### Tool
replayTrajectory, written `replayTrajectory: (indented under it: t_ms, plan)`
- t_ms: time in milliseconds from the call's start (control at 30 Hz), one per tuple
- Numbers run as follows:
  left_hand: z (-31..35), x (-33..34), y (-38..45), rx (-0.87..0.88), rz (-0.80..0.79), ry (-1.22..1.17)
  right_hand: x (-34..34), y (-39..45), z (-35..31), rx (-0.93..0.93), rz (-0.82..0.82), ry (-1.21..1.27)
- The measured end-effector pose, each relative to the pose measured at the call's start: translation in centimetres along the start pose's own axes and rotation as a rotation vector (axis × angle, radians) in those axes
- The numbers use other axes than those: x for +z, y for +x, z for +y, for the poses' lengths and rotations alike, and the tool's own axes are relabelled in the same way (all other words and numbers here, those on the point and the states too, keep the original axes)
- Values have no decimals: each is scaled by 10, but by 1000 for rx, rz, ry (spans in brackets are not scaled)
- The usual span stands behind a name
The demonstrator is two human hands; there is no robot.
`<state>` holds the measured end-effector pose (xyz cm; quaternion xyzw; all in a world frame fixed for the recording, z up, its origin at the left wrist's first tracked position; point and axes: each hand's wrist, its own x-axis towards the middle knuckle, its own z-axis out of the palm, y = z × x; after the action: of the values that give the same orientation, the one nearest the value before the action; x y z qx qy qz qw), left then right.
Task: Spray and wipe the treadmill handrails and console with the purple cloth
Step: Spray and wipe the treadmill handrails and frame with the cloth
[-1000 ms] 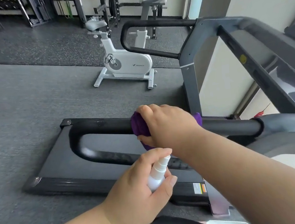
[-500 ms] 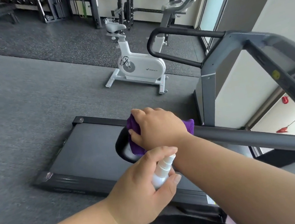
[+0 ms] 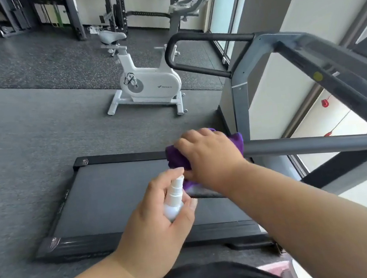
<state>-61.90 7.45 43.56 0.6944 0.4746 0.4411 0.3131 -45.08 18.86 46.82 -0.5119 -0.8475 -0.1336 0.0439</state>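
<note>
The right hand grips the purple cloth, bunched around the near handrail at its curved end, above the treadmill belt. The left hand holds a small white spray bottle upright just beside the cloth, index finger on the nozzle. A white exercise bike stands on the floor beyond.
</note>
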Motion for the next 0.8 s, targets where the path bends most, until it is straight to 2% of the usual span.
replayTrajectory:
  t_ms: [133, 200, 267, 367, 567, 800]
  plan:
    - [-25, -27, 9, -75, 80, -69, 3, -28, 33, 360, 157, 86]
    - [-35, -38, 6, -127, 86, -116, 8, -35, 27, 463, 186, 85]
    - [-44, -45, 3, -170, 81, -139, 13, -35, 13, 484, 226, 87]
    - [-50, -52, -1, -183, 82, -157, 11, -23, -5, 381, 185, 18]
    - [-59, -59, -4, -202, 80, -170, 16, 12, -51, 58, -139, -305]
    - [-64, -63, -5, -176, 48, -172, 46, 19, -89, -185, -434, -528]
